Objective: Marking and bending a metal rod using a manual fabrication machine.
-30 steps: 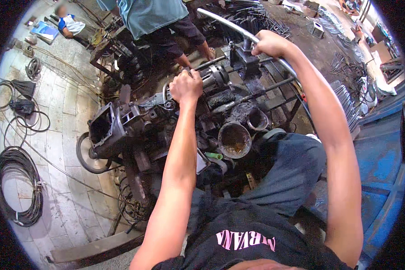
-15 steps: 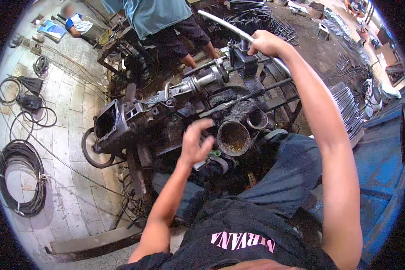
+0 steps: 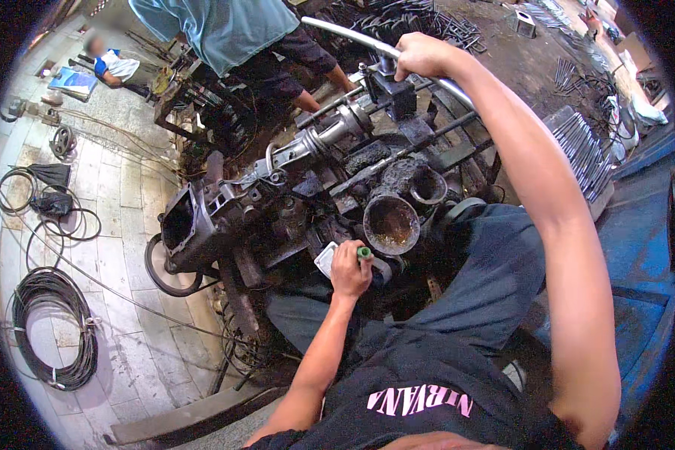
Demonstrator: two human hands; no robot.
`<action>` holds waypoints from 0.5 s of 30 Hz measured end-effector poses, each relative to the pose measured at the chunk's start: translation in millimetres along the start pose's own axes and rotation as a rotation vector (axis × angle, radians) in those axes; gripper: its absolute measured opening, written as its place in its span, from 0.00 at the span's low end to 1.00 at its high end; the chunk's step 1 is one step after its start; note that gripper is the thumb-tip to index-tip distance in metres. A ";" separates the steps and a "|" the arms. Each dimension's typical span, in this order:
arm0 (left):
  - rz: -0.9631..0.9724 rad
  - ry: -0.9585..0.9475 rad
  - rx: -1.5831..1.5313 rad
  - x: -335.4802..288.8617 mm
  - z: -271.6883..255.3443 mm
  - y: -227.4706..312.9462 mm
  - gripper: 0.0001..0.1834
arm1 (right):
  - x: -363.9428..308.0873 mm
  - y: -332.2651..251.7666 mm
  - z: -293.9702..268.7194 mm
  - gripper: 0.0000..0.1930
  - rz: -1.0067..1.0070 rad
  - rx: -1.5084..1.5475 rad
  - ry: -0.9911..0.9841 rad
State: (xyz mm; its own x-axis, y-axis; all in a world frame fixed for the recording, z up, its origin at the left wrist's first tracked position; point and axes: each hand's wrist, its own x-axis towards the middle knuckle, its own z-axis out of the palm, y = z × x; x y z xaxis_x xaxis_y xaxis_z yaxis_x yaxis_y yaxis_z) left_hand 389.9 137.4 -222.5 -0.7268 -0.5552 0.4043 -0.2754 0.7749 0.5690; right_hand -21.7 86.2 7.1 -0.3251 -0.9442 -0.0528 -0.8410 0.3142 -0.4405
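Note:
A long curved metal bar [image 3: 345, 34] passes through my right hand [image 3: 433, 56], whose fingers are wrapped round it above a dark metal block [image 3: 394, 99] on the machine. Lower down, my left hand [image 3: 350, 271] is closed round a green tube-like handle [image 3: 364, 253]; the rest of that handle is hidden by the hand. Beside the left fingers lies a pale rectangular piece [image 3: 326, 259]. Just right of that hand sits a round metal bowl [image 3: 368, 226] with brownish residue inside, and a smaller cup [image 3: 441, 187] stands behind it. The machine's shiny shaft assembly [image 3: 322, 142] runs diagonally beyond.
A handwheel [image 3: 154, 266] juts from the machine's left end. Coiled black cable [image 3: 26, 352] and belts lie on the tiled floor. A person in a teal shirt [image 3: 225, 34] stands close behind the machine; another sits far left. Metal rods [image 3: 577, 154] are stacked at right.
My left hand has moved down and slightly right, closing from spread fingers round the green handle. My right hand stays on the bar. The view has shifted slightly.

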 end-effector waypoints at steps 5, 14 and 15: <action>-0.092 0.128 0.051 -2.2 12.1 -2.8 0.23 | -5.7 -0.4 0.0 0.22 -0.011 0.088 0.009; -0.053 0.196 0.102 0.2 15.8 -4.0 0.26 | -2.6 2.3 -0.5 0.21 -0.024 0.048 0.013; -0.051 0.196 0.099 1.4 15.7 -1.8 0.26 | -2.6 3.1 -0.5 0.21 -0.021 0.046 0.014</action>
State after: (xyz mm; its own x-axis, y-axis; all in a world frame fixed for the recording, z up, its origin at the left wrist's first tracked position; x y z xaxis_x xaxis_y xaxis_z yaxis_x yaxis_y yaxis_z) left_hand 379.5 140.0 -234.2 -0.5768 -0.6354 0.5135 -0.3761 0.7645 0.5235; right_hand -23.7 89.7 6.3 -0.3138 -0.9490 -0.0310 -0.8268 0.2891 -0.4825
